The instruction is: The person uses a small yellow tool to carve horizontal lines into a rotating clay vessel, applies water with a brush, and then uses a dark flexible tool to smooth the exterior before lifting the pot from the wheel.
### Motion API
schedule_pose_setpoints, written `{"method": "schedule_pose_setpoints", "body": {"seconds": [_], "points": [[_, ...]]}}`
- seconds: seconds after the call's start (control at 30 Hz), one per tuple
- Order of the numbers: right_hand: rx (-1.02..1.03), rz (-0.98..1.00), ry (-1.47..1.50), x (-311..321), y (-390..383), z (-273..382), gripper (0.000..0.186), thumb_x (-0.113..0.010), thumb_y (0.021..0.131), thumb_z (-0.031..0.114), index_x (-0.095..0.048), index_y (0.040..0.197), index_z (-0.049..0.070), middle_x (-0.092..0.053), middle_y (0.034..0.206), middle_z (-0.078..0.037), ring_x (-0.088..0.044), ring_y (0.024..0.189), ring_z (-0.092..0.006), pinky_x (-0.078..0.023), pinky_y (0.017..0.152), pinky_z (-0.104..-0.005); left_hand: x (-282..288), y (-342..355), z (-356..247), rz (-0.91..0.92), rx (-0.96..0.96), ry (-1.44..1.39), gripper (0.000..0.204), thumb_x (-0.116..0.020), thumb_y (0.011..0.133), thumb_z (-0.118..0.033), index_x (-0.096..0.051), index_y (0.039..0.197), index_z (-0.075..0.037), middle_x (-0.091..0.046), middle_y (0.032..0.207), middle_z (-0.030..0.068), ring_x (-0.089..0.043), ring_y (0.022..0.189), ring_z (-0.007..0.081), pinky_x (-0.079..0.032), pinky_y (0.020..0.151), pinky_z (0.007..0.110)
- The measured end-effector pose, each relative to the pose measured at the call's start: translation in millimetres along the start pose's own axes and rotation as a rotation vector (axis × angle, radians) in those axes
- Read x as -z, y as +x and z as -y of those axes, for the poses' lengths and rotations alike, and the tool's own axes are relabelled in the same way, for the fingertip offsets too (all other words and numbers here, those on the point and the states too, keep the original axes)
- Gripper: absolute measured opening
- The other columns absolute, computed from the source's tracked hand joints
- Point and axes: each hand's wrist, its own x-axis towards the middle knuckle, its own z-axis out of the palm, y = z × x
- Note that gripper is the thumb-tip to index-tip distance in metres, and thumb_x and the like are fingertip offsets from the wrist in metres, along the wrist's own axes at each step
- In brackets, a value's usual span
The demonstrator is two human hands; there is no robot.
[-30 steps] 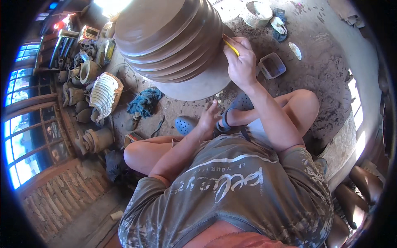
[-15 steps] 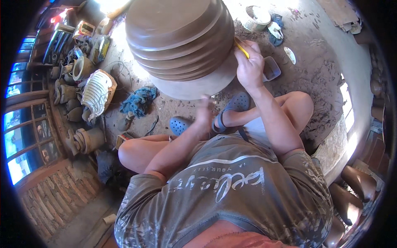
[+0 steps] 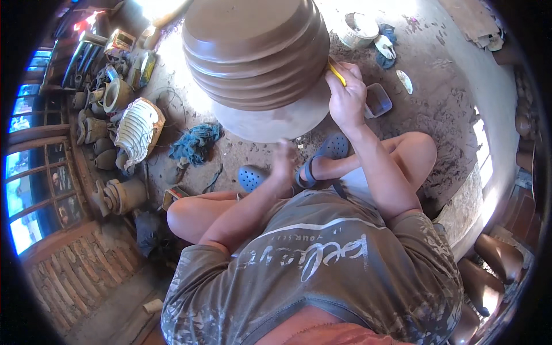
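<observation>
A large brown clay pot [image 3: 256, 63] with stacked horizontal ridges sits on a pale round wheel disc [image 3: 270, 125]. My right hand [image 3: 348, 99] is closed around a slim yellow tool [image 3: 337, 73], whose tip meets or nearly meets the pot's right side; the exact contact is hidden. Smeared by motion, my left hand [image 3: 283, 160] is at the disc's near edge. Its fingers do not show clearly, and whether it touches the disc cannot be told.
A clear plastic tub [image 3: 378, 100] and a white bucket [image 3: 357, 30] stand to the right. Leftward lie a teal cloth [image 3: 195, 142], a ribbed pale piece [image 3: 138, 129] and several small pots [image 3: 117, 95]. Blue clogs [image 3: 252, 177] are on my feet, below the disc.
The whole view has shifted slightly, with the pot and disc now a little further right. My right hand keeps the yellow tool at the pot's side; my left hand stays blurred by the disc.
</observation>
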Motion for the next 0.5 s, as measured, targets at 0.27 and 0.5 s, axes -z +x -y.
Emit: {"method": "schedule_pose_setpoints", "body": {"seconds": [0.27,0.5], "points": [[-0.007,0.02,0.02,-0.6,-4.3,7.0,0.029,-0.064,0.088,0.003,-0.071,0.116,-0.001,-0.064,0.101,-0.014,-0.065,0.089,-0.023,-0.051,0.081,-0.0312,63.7,36.9,-76.9,-0.347,-0.336,-0.125,0.087,-0.038,0.1,-0.065,-0.02,0.157,-0.002,-0.027,0.16,0.0213,-0.037,0.142,0.0369,-0.037,0.112,0.051],[0.044,-0.034,0.01,-0.9,-15.8,11.4,0.028,-0.066,0.088,0.004,-0.072,0.115,-0.001,-0.065,0.099,-0.014,-0.065,0.089,-0.0227,-0.051,0.081,-0.031,113.5,79.0,-118.4,-0.586,-0.888,1.008,0.092,-0.062,0.094,-0.053,-0.021,0.155,0.003,-0.016,0.157,0.0373,-0.021,0.146,0.0493,-0.021,0.12,0.053]]}}
